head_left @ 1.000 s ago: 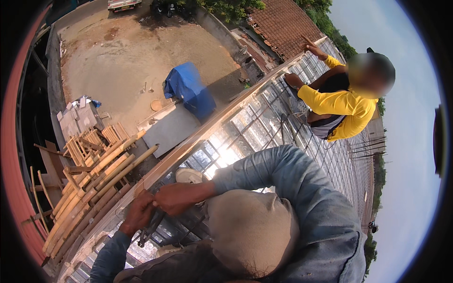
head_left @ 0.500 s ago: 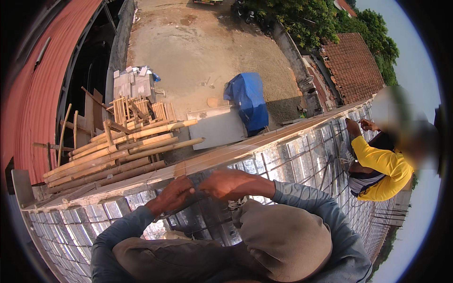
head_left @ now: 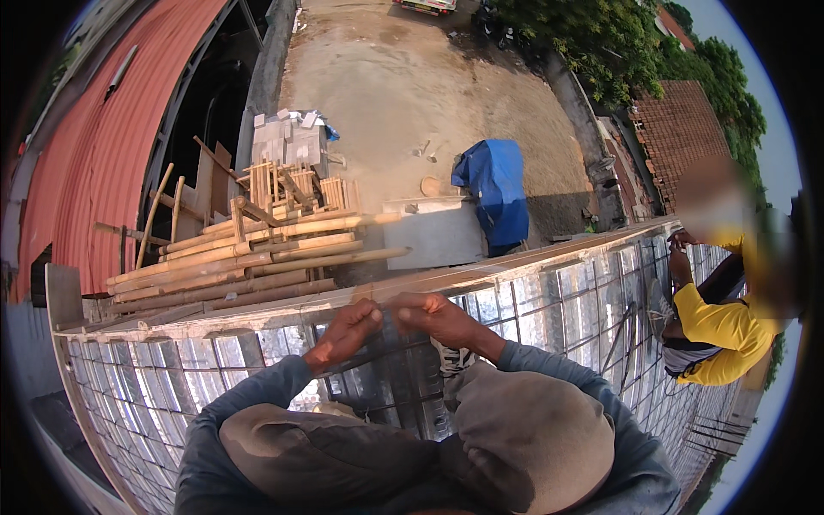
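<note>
My left hand (head_left: 348, 332) and my right hand (head_left: 433, 316) meet over a grid of steel reinforcing bars (head_left: 390, 369) laid on shiny foil-faced decking (head_left: 184, 378). Both hands have their fingers pinched together at the same spot, on what looks like a thin tie wire, too small to make out. My bent knees in brown trousers (head_left: 515, 438) fill the lower part of the view, and my shoe (head_left: 446, 356) rests on the bars just below my right hand.
A wooden edge board (head_left: 532, 257) runs along the deck's far side with a drop to a concrete yard beyond. Stacked bamboo poles (head_left: 249, 257) and a blue tarp (head_left: 498, 189) lie below. A co-worker in a yellow shirt (head_left: 721, 330) crouches at right.
The view has swung left and steadied. My hands stay joined at the same point on the bars; the co-worker now sits further to the right of the picture.
</note>
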Demonstrator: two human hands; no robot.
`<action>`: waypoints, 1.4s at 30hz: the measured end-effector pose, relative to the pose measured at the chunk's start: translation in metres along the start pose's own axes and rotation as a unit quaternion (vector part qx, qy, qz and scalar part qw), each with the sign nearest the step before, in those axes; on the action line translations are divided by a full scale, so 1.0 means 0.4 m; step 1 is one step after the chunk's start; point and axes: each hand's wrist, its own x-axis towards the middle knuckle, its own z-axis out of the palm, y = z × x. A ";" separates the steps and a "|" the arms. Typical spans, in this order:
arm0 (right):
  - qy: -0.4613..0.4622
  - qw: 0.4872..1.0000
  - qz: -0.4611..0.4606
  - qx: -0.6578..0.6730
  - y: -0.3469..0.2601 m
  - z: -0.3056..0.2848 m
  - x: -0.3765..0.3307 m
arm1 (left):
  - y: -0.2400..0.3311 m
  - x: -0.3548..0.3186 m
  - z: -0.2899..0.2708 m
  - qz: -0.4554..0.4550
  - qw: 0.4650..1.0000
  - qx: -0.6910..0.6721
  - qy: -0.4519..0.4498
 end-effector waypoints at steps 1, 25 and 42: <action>0.001 0.996 -0.012 -0.089 -0.003 0.016 0.016 | -0.009 -0.009 0.003 -0.013 1.000 -0.016 0.010; -0.053 0.882 -0.270 -0.382 0.036 0.136 0.111 | -0.143 -0.133 0.101 0.197 0.946 0.141 0.218; -0.020 0.944 -0.075 -0.320 -0.002 0.140 0.098 | -0.276 -0.252 0.141 0.016 0.880 0.426 0.211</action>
